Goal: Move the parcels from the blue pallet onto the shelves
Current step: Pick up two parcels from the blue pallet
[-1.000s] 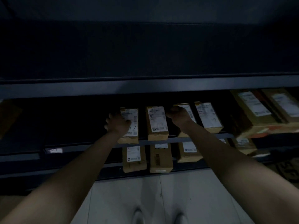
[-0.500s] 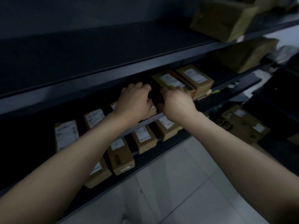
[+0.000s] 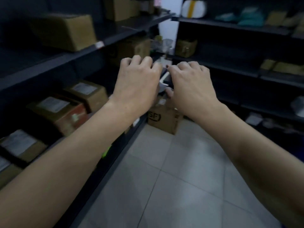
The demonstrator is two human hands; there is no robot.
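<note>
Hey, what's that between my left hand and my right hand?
In the head view, a small dark thing with a white edge shows between the left hand and right hand; too blurred to identify.

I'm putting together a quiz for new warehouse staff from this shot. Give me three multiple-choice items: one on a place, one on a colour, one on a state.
1. Where does the SF carton stand?
A) on the floor
B) on a top shelf
C) in a hand

2. What colour is the band on the white bundle?
A) red
B) yellow
C) blue

3. How are the fingers of the left hand and right hand?
A) spread flat
B) curled
C) interlaced

Answers:
1 A, it sits on the floor beyond the hands.
2 B, a yellow stripe crosses the bundle's middle.
3 B, both hands show bent knuckles, backs up.
</note>
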